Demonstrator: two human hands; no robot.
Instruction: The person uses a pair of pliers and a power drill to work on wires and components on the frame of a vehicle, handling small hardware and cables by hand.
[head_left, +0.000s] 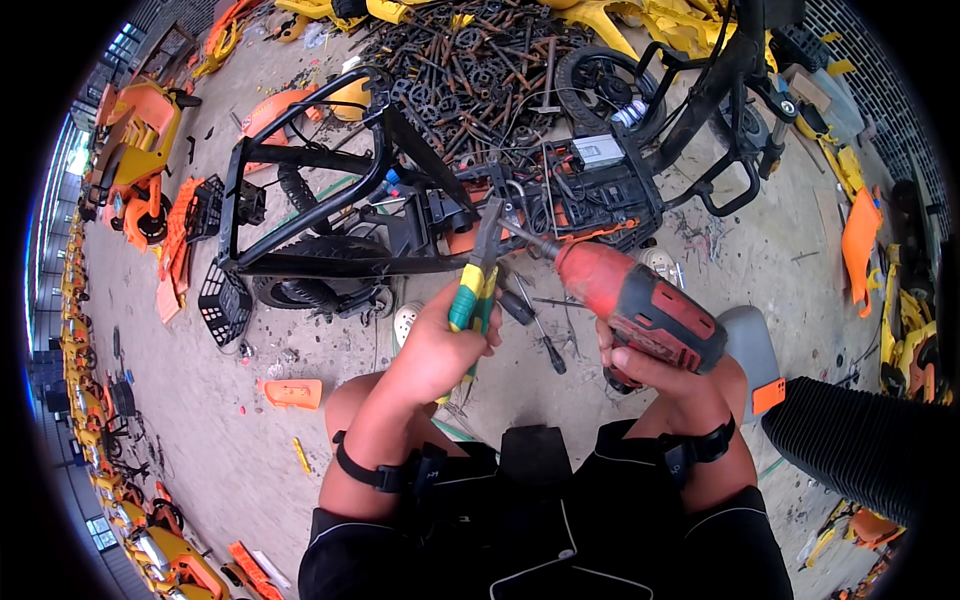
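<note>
Wrapped round the green and yellow handles of a pair of pliers (478, 275), my left hand (446, 345) holds them with the jaws up at the edge of a black scooter frame (345, 262). My right hand (650, 365) grips a red and black cordless power driver (640, 305). Its long bit points up and left, its tip close to the plier jaws. Whether the bit touches a fastener is too small to tell. Behind both tools lies the frame's open middle (600, 190), with wiring and a silver box. Two screwdrivers (545, 340) lie on the floor between my hands.
A heap of rusty metal parts (470, 80) lies beyond the frame, beside a wheel (605, 90). Yellow scooters stand along the left. An orange plastic piece (292, 393) is on the floor. At right are a grey pad (748, 345), an orange phone-like object (769, 396) and a black ribbed hose (850, 440).
</note>
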